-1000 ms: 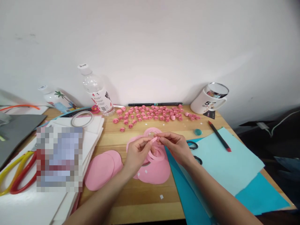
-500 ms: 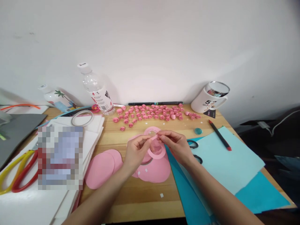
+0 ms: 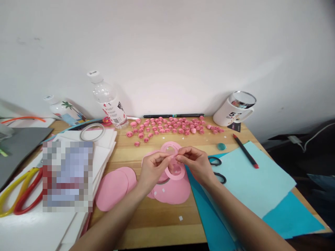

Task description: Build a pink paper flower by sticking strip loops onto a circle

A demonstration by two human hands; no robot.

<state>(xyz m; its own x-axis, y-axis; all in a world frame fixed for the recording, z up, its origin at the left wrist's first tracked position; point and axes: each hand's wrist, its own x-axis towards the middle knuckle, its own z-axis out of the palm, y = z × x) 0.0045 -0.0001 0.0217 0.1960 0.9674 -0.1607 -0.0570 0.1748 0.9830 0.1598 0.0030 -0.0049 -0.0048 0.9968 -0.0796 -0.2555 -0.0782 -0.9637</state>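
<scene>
My left hand (image 3: pixel 154 169) and my right hand (image 3: pixel 195 163) meet over the middle of the desk, both with fingertips pinched on a narrow pink paper strip (image 3: pixel 175 157). The fingers cover much of it. Under the hands lie two pink rings (image 3: pixel 178 176), partly hidden, on top of pink paper discs (image 3: pixel 174 193). Further left, more pink discs (image 3: pixel 112 190) overlap each other. Behind the hands, many small rolled pink paper roses (image 3: pixel 167 130) are spread in a loose band.
Black-handled scissors (image 3: pixel 221 177) lie by my right wrist, next to blue sheets (image 3: pixel 251 177) bearing a red-tipped pen (image 3: pixel 246 151). A mug (image 3: pixel 227 111) and a bottle (image 3: pixel 111 104) stand near the wall. Left are red-and-yellow scissors (image 3: pixel 28 195) and a tape roll (image 3: pixel 92 132).
My fingertips have shifted slightly on the pink paper strip, the right hand a little left and lower. The things on the desk stay where they were.
</scene>
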